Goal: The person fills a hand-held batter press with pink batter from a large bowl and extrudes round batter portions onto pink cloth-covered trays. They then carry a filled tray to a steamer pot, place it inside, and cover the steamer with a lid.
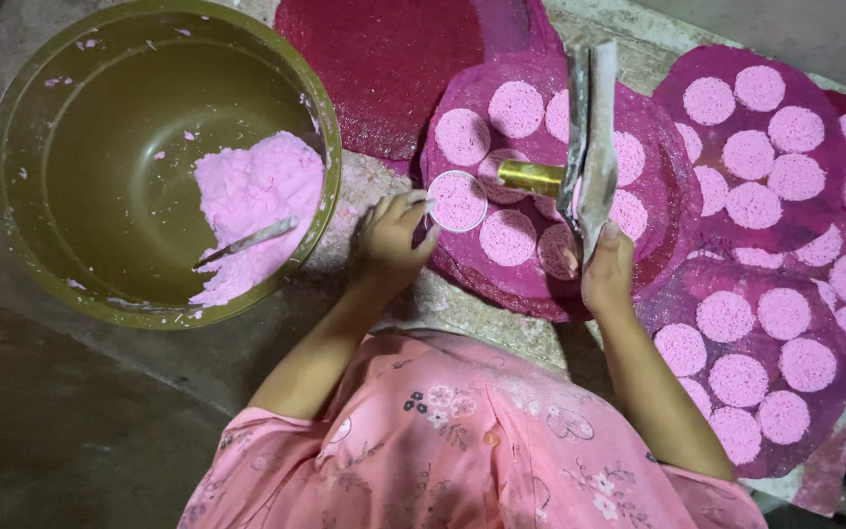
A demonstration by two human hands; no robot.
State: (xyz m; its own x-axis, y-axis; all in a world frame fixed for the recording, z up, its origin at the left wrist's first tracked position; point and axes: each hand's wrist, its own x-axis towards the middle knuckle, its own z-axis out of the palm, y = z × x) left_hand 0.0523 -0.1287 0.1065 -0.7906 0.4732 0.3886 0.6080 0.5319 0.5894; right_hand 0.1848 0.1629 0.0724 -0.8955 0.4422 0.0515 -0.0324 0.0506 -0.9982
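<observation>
Nearest the camera are the pink flowered sleeves of the person's top, with both forearms reaching forward. The left hand point(391, 235) has its fingers curled down around a round metal ring mould point(456, 201), gripping its near edge; the ring sits on a magenta woven mat point(658, 176) and is filled level with pink flour. The right hand point(607, 269) is closed around the lower end of a long flat metal scraper point(587, 137), dusted white, which stands up over the mat; a brass-coloured tube point(531, 176) lies just beside the blade. Around the ring lie finished pink flour discs point(515, 108), set close together. To the right, further mats point(834, 186) carry more discs. Beyond the left hand stands an olive-green basin point(80, 147) holding a heap of pink flour point(257, 196) with a spoon point(247, 241) resting in it.
</observation>
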